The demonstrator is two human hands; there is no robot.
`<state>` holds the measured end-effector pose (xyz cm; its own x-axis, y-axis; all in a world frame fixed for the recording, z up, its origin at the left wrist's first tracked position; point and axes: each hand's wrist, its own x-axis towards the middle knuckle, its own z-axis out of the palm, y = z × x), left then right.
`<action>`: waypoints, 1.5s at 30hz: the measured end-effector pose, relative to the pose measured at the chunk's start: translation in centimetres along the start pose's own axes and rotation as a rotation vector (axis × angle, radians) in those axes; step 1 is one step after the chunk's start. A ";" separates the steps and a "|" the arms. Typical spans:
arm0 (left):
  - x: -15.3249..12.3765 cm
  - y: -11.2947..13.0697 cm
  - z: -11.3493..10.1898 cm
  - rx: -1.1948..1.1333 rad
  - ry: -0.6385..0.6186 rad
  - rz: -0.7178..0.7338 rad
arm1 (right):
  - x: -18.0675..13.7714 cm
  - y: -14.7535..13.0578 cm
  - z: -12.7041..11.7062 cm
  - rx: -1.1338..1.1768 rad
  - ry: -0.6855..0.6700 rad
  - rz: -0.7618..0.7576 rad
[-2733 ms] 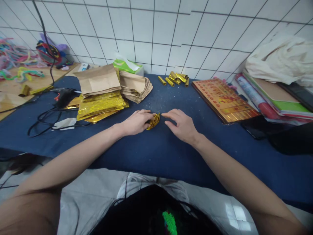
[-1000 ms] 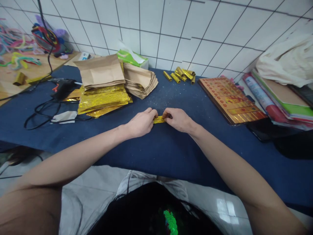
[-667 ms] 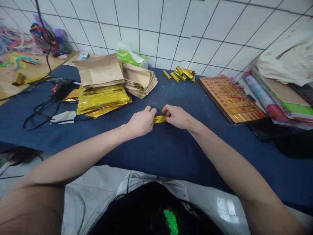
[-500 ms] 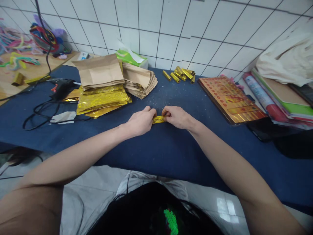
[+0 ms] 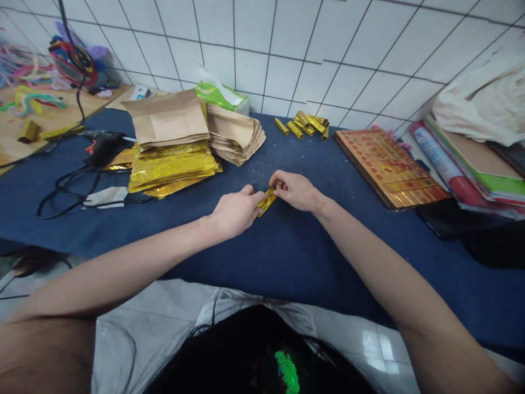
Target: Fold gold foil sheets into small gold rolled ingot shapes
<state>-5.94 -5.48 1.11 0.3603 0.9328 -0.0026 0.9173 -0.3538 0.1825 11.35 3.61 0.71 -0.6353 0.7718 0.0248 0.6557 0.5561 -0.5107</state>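
Between my hands, just above or on the blue cloth point(image 5: 287, 246), is a small strip of folded gold foil paper point(image 5: 267, 203), tilted with its right end farther from me. My left hand point(image 5: 240, 210) grips its near left end, fingers pressed against it. At the far right end, my right hand point(image 5: 296, 190) pinches the strip between thumb and fingers. Several rolled gold paper tubes point(image 5: 305, 123) lie in a group by the wall. To the left are a stack of gold foil sheets point(image 5: 174, 167) and a stack of brown paper point(image 5: 168, 120).
A black glue gun point(image 5: 104, 149) with a looped cord lies at the left, beside a white scrap point(image 5: 106, 197). A green tissue pack point(image 5: 219, 96) stands at the back. On the right are a gold-orange packet point(image 5: 388, 167), a stack of books point(image 5: 492, 180) and a white cloth bag point(image 5: 484, 104).
The gold strip has turned from level to slanted, its left end coming nearer to me. My left hand has shifted down slightly; my right hand has lifted a little away from me.
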 end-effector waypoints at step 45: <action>3.9 -1.7 -3.0 -0.481 0.023 0.044 | -2.8 -1.2 -1.1 0.202 0.039 0.019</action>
<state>-6.62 -1.07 3.79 0.3881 0.9209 0.0357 0.7173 -0.3261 0.6158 12.81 1.11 2.15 -0.6049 0.7950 0.0453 0.5694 0.4716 -0.6734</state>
